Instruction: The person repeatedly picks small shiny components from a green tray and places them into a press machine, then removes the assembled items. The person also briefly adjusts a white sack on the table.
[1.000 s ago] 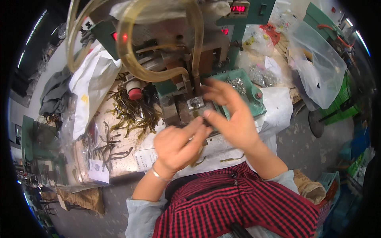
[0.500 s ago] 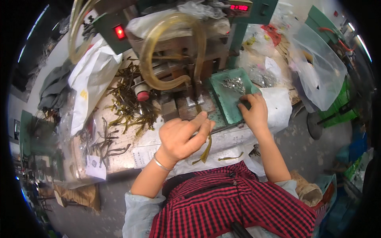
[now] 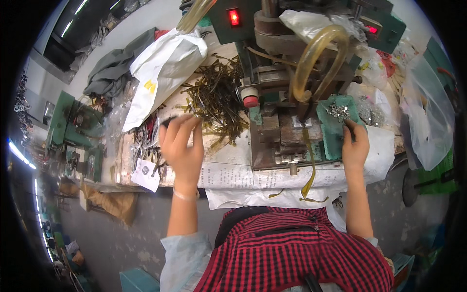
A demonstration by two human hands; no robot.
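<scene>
Right hand (image 3: 355,150) at one tray (image 3: 332,138) (left hand (image 3: 182,147) near one strip pile (image 3: 218,95)).

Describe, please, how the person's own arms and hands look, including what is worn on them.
Neither the left hand nor the right hand wears a glove. A thin, pale bracelet circles the left wrist; none shows on the right. Light blue-grey sleeves stop well short of both wrists.
</scene>
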